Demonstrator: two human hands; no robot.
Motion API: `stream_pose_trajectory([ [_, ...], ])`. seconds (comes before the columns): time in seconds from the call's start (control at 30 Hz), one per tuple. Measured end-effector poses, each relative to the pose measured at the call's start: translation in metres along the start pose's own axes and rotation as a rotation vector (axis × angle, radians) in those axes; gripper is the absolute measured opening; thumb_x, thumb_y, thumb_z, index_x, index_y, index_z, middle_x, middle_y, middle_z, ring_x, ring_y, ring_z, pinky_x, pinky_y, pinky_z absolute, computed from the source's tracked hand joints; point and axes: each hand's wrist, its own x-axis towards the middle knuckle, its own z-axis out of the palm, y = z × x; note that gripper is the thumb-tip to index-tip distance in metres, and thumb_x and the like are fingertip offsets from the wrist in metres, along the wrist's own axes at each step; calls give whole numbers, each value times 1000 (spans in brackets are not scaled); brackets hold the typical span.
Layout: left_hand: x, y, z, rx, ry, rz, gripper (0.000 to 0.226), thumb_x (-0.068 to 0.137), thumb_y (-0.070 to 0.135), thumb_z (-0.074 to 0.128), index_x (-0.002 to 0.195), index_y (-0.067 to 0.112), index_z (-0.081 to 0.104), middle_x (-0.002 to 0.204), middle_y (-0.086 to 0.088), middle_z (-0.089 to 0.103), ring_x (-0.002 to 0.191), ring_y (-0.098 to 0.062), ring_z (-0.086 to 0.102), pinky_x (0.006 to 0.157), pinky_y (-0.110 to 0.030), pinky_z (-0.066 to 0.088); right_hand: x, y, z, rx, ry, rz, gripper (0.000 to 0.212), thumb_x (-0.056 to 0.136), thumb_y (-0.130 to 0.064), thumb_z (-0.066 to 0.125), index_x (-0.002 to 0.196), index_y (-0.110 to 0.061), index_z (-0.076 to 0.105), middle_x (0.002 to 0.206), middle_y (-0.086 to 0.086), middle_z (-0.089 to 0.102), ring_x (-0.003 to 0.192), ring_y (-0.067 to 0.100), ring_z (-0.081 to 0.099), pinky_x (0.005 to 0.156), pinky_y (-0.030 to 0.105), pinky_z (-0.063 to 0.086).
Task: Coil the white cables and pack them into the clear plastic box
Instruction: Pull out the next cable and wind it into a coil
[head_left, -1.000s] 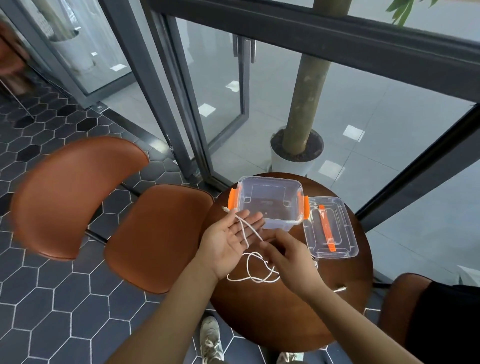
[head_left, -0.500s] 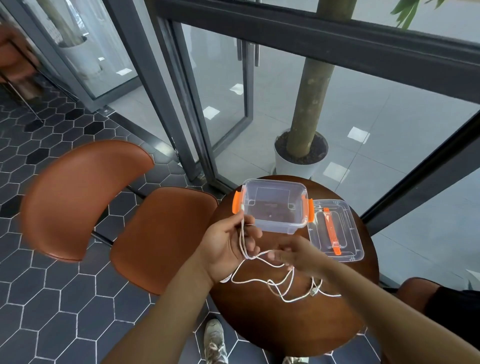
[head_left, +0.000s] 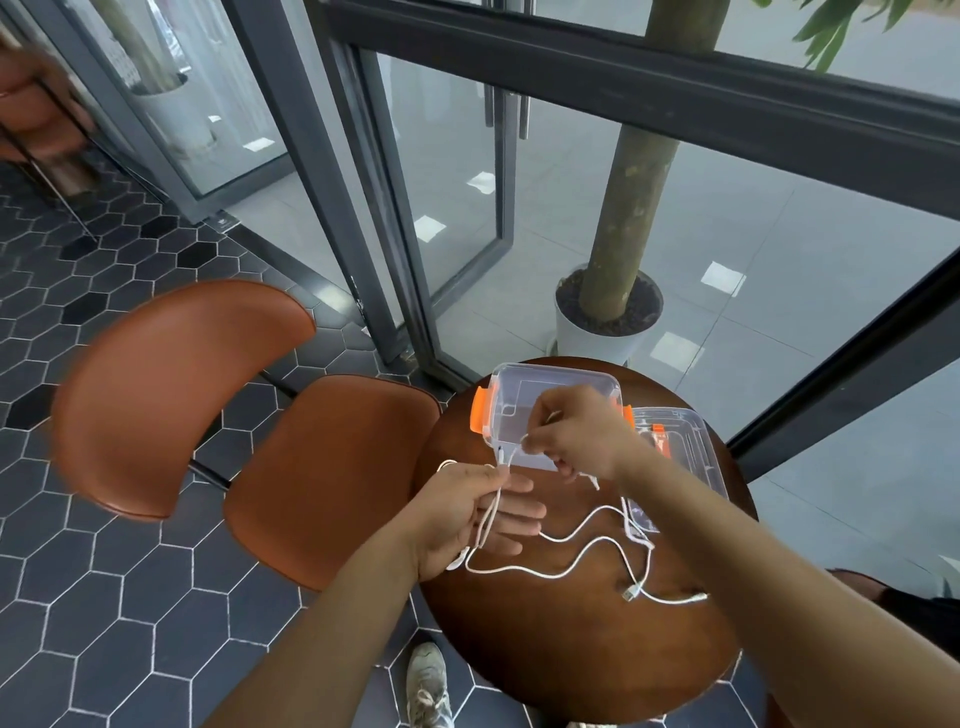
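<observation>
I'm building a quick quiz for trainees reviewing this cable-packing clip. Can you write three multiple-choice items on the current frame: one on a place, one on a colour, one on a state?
1. Where does the lid lie?
A. On the chair seat
B. On the table, right of the clear box
C. Snapped onto the box

2. What colour are the latches on the clear box?
A. Orange
B. Blue
C. Green

3. What is the state of the white cable?
A. Coiled inside the box
B. Partly held, with the rest loose on the table
C. Lying wholly on the floor

Answers:
1 B, the lid rests on the round wooden table beside the box.
2 A, the side clips are bright orange.
3 B, the left hand and the right hand hold strands while loops trail over the tabletop.
</observation>
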Motion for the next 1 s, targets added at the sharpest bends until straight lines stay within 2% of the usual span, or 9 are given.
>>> stream_pose_trajectory([
  [0.13, 8, -7, 6, -216, 130, 109, 38, 109, 26, 39, 118, 0, 66, 103, -15, 77, 105, -32, 73, 84, -44, 61, -27, -9, 24, -4, 45, -58, 13, 87, -21, 69, 75, -23, 64, 61, -6, 66, 50, 11, 65, 52, 28, 55],
  [0.27, 14, -5, 8, -664, 128, 132, 45, 109, 30, 36, 131, -1, 60, 116, -17, 72, 92, -25, 75, 69, -36, 60, -47, -7, 49, 13, 62, -83, 15, 97, -18, 58, 91, -29, 66, 72, -6, 72, 55, 10, 68, 61, 33, 62],
  [0.33, 18, -4, 8, -724, 153, 124, 43, 107, 31, 39, 129, 3, 63, 123, -13, 72, 98, -25, 75, 74, -37, 58, -50, -7, 59, -30, 93, -89, 8, 96, -18, 59, 101, -20, 66, 80, -1, 74, 64, 17, 69, 69, 39, 60],
  [0.43, 25, 0, 12, -731, 151, 144, 43, 107, 31, 40, 129, 4, 64, 130, -12, 70, 121, -26, 67, 93, -39, 52, -52, -3, 67, -51, 159, -123, 7, 95, -22, 63, 96, -14, 62, 77, -2, 70, 69, 24, 69, 71, 42, 57],
  [0.5, 25, 2, 13, -758, 118, 200, 43, 106, 28, 40, 131, 0, 61, 129, -17, 69, 126, -29, 63, 92, -39, 56, -53, 4, 64, -53, 172, -129, 14, 95, -27, 65, 92, -14, 63, 75, -2, 71, 68, 24, 68, 70, 41, 56],
  [0.63, 18, 9, 8, -799, 18, 265, 39, 105, 28, 42, 119, 1, 67, 104, -18, 76, 93, -28, 76, 73, -35, 63, -53, 33, 61, 89, 38, -87, 21, 94, -36, 65, 80, -20, 64, 65, 1, 70, 54, 14, 66, 57, 27, 55],
  [0.77, 9, 19, 0, -747, -36, 303, 41, 101, 32, 44, 101, 5, 75, 65, -4, 65, 54, -13, 62, 53, -25, 53, -54, 81, 59, -25, -154, -58, 32, 96, -44, 61, 77, -19, 62, 60, -7, 60, 54, 2, 52, 57, 25, 42],
  [0.93, -1, 25, 0, -650, -191, 335, 34, 103, 29, 35, 89, 9, 59, 48, 4, 43, 39, -10, 44, 46, -24, 44, -38, 106, 36, 62, -145, 78, 22, 94, -39, 67, 73, -36, 71, 61, -13, 66, 59, 2, 63, 62, 24, 49],
  [1.0, -2, 22, 3, -619, -259, 308, 36, 104, 28, 35, 85, 10, 60, 48, 4, 41, 38, -9, 42, 46, -24, 44, -23, 99, 26, 32, -125, 67, 25, 91, -38, 71, 67, -32, 68, 58, -17, 65, 54, -1, 61, 59, 20, 47],
])
